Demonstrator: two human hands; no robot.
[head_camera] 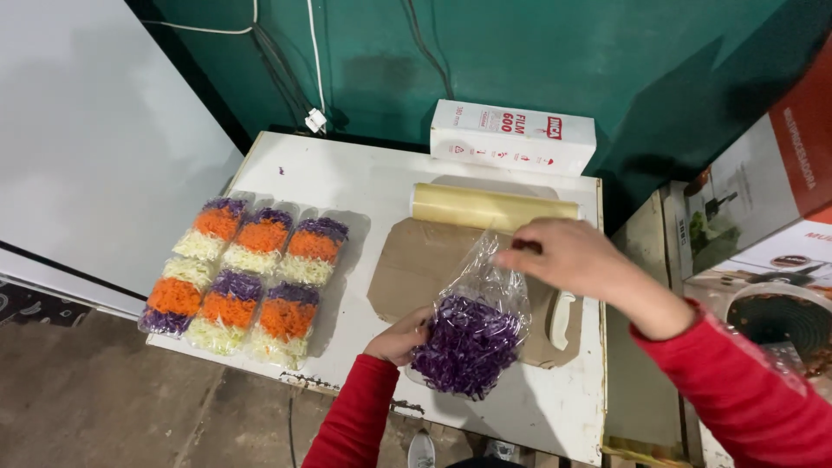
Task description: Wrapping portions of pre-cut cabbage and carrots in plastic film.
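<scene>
A clear plastic bag point(475, 325) of shredded purple cabbage stands upright, mouth open.

The white table point(381, 186) has bare room in the far left part, and a strip along the near right edge. On the left, six packs of shredded vegetables point(247, 273) lie close together and fill that side. Far back, a white box point(513, 137) and a roll of clear film point(492, 208) block the way. A white knife point(562, 319) lies on the brown cardboard point(416, 264) at the right.
</scene>
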